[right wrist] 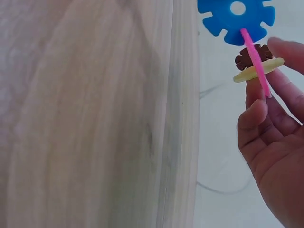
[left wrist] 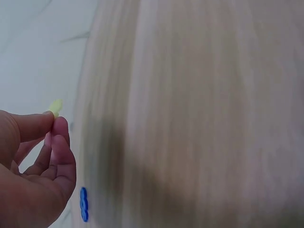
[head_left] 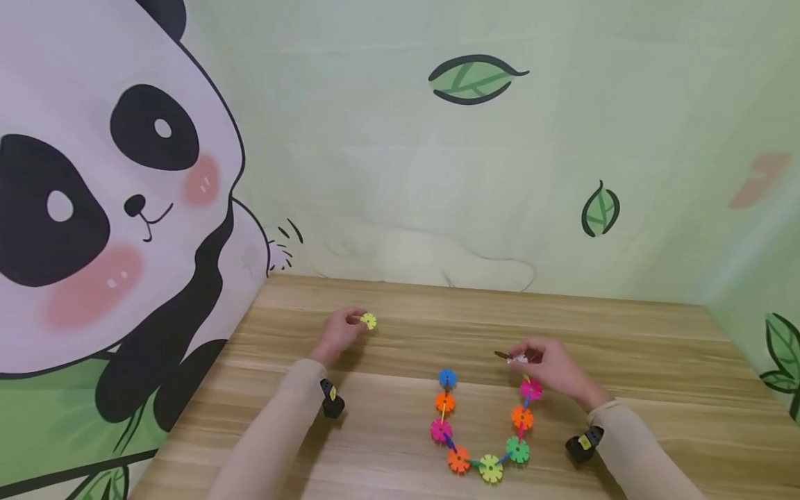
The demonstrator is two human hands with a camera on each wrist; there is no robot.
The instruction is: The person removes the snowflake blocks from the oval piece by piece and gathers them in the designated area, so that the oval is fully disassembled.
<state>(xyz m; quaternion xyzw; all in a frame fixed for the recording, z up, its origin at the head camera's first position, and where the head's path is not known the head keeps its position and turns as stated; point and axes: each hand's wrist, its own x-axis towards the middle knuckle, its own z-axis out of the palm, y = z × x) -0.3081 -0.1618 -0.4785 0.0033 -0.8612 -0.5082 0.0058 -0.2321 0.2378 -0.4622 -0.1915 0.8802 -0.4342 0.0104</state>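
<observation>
My left hand (head_left: 340, 333) pinches a yellow notched interlocking disc (head_left: 369, 321) between thumb and fingertips, above the table's far part. At the right, my right hand (head_left: 556, 364) holds the upper right end of a U-shaped chain of interlocking discs (head_left: 490, 469). By its fingertips a brown disc (right wrist: 251, 57) and a yellow disc (right wrist: 259, 70) show in the right wrist view. A pink disc (right wrist: 256, 61) there joins a blue disc (right wrist: 237, 21). The chain's other end is a blue disc (head_left: 447, 378), seen edge-on in the left wrist view. Fingers partly hide the held end.
The wood-grain table (head_left: 375, 451) runs back to a pale green cloth backdrop (head_left: 387, 173) with printed leaves. A large panda print (head_left: 156, 229) covers the left side. Each wrist wears a small black camera (head_left: 332, 403).
</observation>
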